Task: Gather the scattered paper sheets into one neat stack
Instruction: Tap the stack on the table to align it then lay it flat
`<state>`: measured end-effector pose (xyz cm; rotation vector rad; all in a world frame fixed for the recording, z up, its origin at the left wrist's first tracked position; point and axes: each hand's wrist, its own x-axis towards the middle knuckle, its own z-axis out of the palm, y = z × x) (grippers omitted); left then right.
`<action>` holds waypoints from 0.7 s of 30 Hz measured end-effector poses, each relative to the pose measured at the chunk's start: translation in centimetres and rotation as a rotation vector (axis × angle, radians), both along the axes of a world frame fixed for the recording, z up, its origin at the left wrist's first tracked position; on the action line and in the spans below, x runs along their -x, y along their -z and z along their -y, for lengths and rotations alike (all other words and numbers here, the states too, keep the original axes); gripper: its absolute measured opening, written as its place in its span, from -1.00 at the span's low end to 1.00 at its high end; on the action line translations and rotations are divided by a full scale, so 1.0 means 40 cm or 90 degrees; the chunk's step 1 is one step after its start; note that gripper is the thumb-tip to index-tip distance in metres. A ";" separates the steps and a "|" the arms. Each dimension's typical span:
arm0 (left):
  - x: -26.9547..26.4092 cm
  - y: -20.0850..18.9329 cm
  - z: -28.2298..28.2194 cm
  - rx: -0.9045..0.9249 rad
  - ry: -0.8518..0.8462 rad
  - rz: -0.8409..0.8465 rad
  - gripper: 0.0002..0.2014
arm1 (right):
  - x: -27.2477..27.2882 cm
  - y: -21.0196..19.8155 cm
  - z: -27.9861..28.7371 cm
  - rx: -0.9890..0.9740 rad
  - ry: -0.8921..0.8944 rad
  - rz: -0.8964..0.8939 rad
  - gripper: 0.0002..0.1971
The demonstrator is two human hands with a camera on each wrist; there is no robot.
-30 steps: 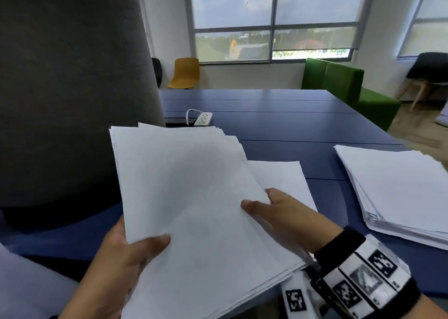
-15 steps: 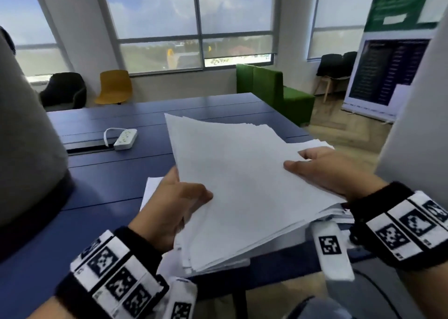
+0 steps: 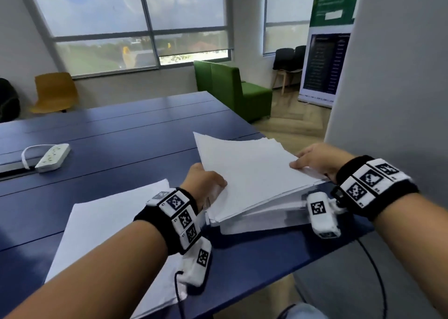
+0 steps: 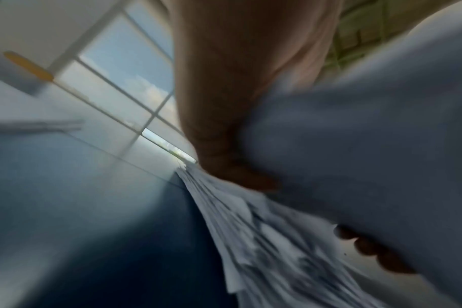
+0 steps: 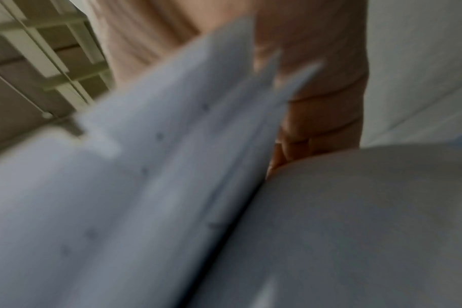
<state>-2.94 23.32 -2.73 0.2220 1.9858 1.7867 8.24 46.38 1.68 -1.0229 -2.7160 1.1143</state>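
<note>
Nearest us, loose sheets (image 3: pixel 116 224) lie on the worktop (image 3: pixel 116 153). Our left hand (image 3: pixel 206 183) and right hand (image 3: pixel 315 160) grip the bundle (image 3: pixel 252 170), now lowered onto the pile (image 3: pixel 264 218) at the worktop's right edge; half a second ago it was raised.

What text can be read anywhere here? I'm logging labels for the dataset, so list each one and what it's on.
None can be read.
Banner: rows of text on the green and dark panels, too small and blurred.
Wristbands: square black-and-white marker patterns, with tiny characters too small to read.
Paper stack held by both hands: top sheet blank.
Power strip: no legible label.
</note>
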 end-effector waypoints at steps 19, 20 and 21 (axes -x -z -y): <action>-0.176 -0.047 0.033 0.556 0.311 -0.287 0.29 | -0.049 0.024 0.106 -0.261 -0.060 0.112 -0.73; -0.171 -0.054 0.055 0.535 0.291 -0.277 0.27 | -0.044 0.015 0.136 -0.288 -0.065 0.100 -0.66; -0.165 -0.061 0.074 0.524 0.266 -0.265 0.22 | -0.042 0.005 0.169 -0.304 -0.066 0.082 -0.60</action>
